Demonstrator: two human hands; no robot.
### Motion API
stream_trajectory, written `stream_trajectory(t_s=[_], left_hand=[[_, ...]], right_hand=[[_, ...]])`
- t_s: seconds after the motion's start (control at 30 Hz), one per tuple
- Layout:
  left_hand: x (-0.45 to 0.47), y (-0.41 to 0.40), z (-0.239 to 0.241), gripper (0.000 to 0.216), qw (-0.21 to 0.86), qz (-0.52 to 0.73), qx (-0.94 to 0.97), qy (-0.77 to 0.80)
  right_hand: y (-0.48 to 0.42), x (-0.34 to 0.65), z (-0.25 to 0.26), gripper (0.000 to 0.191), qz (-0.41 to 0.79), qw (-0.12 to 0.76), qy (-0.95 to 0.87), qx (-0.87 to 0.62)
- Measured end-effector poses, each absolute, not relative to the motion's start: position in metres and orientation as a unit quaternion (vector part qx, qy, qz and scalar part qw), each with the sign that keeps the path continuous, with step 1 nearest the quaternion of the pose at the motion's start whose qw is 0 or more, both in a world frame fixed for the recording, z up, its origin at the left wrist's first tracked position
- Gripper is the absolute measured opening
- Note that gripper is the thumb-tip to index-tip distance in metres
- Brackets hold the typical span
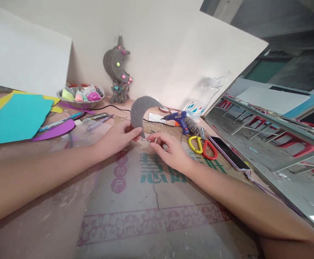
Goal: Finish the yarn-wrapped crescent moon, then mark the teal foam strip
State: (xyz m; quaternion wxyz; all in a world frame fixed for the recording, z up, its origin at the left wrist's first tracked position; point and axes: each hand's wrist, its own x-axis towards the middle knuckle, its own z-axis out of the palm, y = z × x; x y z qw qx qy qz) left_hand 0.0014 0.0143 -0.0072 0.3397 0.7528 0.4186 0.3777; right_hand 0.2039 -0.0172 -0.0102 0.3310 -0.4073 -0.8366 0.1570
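A crescent moon wound in grey yarn stands upright over the cardboard. My left hand grips its lower left side, thumb in front and fingers behind. At the crescent's bottom end, my right hand has its thumb and forefinger pinched around what looks like the thin loose end of the grey yarn. A strand hangs down from there across the cardboard. To the right lie a blue glue gun, a grey yarn ball and scissors with yellow and red handles.
A finished-looking grey moon decoration hangs against the white wall. A metal bowl holds bagged coloured clay. Blue foam sheets and pens lie left. A phone and a clear plastic jug stand near the table's right edge.
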Motion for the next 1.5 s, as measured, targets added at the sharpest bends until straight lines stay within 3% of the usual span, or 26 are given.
stream_trajectory(t_s=[0.2,0.4,0.63,0.73,0.9,1.07,1.17,1.33,1.5], left_hand=[[0.002,0.009,-0.003,0.029,0.335,0.366,0.74,0.453],[0.003,0.006,0.0,0.025,0.33,0.385,0.736,0.448],[0.003,0.004,-0.001,0.016,0.323,0.449,0.712,0.432],[0.003,0.002,-0.001,0.015,0.322,0.45,0.721,0.416],[0.004,0.003,-0.002,0.02,0.321,0.442,0.716,0.435],[0.003,0.003,-0.001,0.022,0.306,0.42,0.729,0.445],[0.002,0.003,0.0,0.025,0.3,0.405,0.746,0.435],[0.003,0.002,0.003,0.025,0.299,0.394,0.757,0.427],[0.003,0.004,0.002,0.025,0.322,0.406,0.741,0.428]], right_hand=[[-0.01,0.212,0.0,0.016,0.143,0.384,-0.813,-0.413],[0.015,0.245,0.011,0.017,0.07,0.509,-0.735,-0.443],[0.059,0.288,-0.02,0.02,-0.057,0.499,-0.664,-0.554],[0.068,0.294,-0.028,0.034,-0.028,0.502,-0.647,-0.573],[0.076,0.301,-0.031,0.038,-0.009,0.515,-0.608,-0.604],[0.081,0.306,-0.034,0.052,0.073,0.468,-0.594,-0.65],[0.08,0.303,-0.032,0.048,0.082,0.436,-0.613,-0.654],[0.075,0.298,-0.026,0.027,0.067,0.411,-0.622,-0.664],[0.069,0.296,-0.022,0.03,0.025,0.443,-0.605,-0.661]])
